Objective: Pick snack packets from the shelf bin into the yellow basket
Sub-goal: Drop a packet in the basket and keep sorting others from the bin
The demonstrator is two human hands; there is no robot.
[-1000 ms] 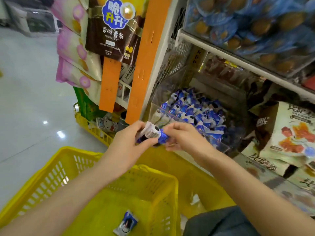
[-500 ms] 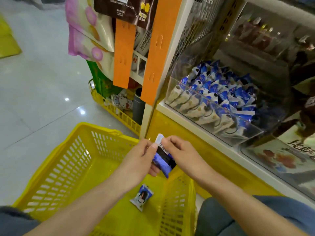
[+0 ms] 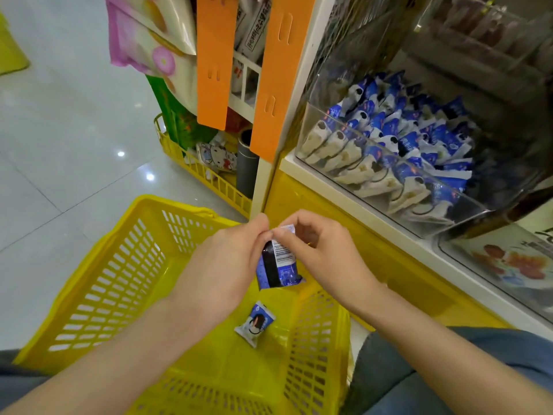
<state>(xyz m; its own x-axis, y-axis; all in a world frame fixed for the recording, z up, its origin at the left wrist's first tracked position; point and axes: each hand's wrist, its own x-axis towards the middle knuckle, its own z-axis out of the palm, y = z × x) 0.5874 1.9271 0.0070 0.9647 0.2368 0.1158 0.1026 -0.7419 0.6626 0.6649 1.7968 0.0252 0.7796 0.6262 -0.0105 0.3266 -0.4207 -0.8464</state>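
1. Head view: the left hand [image 3: 227,265] and the right hand [image 3: 326,259] meet over the yellow basket [image 3: 113,283], their fingertips [image 3: 264,227] touching.
2. Both hands pinch the top edge of one blue snack packet [image 3: 276,266]. The left thumb and forefinger are curled on its left corner, the right thumb and forefinger on its white sealed end.
3. The packet hangs straight down from the fingers, tilted a little, its printed back towards the camera.
4. Below the fingers, a second packet [image 3: 255,324] lies flat on the basket floor, well apart from the held one.
5. Above and to the right of the fingers stands the clear shelf bin [image 3: 449,217], full of the same blue and white packets [image 3: 404,139].
6. Up and to the left of the fingers, two orange strips [image 3: 215,61] hang on the shelf end, with another yellow basket [image 3: 203,172] under them.
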